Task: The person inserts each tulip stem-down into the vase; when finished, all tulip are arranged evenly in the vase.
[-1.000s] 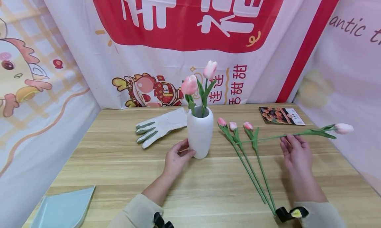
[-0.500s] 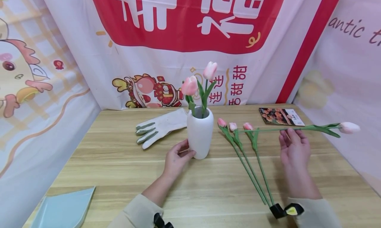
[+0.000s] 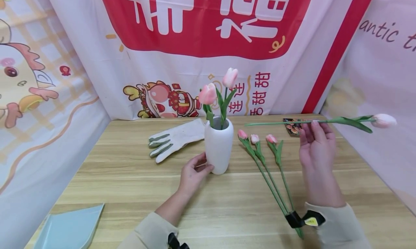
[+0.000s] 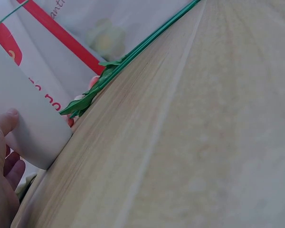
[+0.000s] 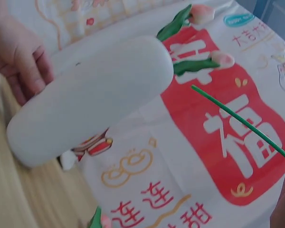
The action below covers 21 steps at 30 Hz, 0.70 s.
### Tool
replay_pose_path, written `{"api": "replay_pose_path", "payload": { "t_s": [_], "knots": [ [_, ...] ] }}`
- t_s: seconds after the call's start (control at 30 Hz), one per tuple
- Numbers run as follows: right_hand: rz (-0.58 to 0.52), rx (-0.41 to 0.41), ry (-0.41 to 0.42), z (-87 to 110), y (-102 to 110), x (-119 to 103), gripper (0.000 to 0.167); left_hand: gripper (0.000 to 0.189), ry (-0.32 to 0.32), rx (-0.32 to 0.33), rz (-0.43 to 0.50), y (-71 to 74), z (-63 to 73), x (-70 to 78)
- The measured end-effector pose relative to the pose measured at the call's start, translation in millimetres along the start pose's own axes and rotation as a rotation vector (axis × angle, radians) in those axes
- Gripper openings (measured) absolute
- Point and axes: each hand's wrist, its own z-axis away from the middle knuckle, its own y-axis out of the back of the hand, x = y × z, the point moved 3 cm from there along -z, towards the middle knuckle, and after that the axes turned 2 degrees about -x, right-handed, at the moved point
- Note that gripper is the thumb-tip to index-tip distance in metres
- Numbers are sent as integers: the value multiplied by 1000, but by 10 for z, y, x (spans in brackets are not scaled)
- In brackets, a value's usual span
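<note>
Clock set on vase, twelve away from person. Wooden table (image 3: 130,191) under everything. White vase (image 3: 219,151) stands upright near middle, two pink tulips (image 3: 208,94) in its mouth. Three loose tulips (image 3: 259,152) lie at four o'clock. Lone tulip (image 3: 346,120) at three o'clock, stem pinched in right hand (image 3: 317,147). Glove (image 3: 178,137) flat at ten. Left hand (image 3: 192,172) grips vase low, at eight. Card (image 3: 292,129) at two, part hidden.

Card (image 3: 291,128) part-hidden by right hand (image 3: 317,151); dustpan (image 3: 69,225) cropped at bottom; 2 tulips (image 3: 208,94), lower stems hidden in vase (image 3: 219,149).
</note>
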Motion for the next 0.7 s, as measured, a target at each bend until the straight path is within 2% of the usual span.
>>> {"api": "replay_pose_path", "payload": {
  "t_s": [0.13, 0.27, 0.53, 0.7],
  "knots": [
    [-46, -53, 28, 87, -188, 76, 26, 49, -4, -2, -3, 5, -5, -1],
    [-28, -102, 51, 172, -330, 177, 24, 48, -17, -5, -11, 9, -8, -1],
    [136, -128, 111, 312, -518, 385, 25, 48, -11, -6, -4, 10, -5, -13],
    [223, -173, 198, 368, -575, 484, 26, 49, -1, -3, 0, 12, 0, -2]
  ]
}}
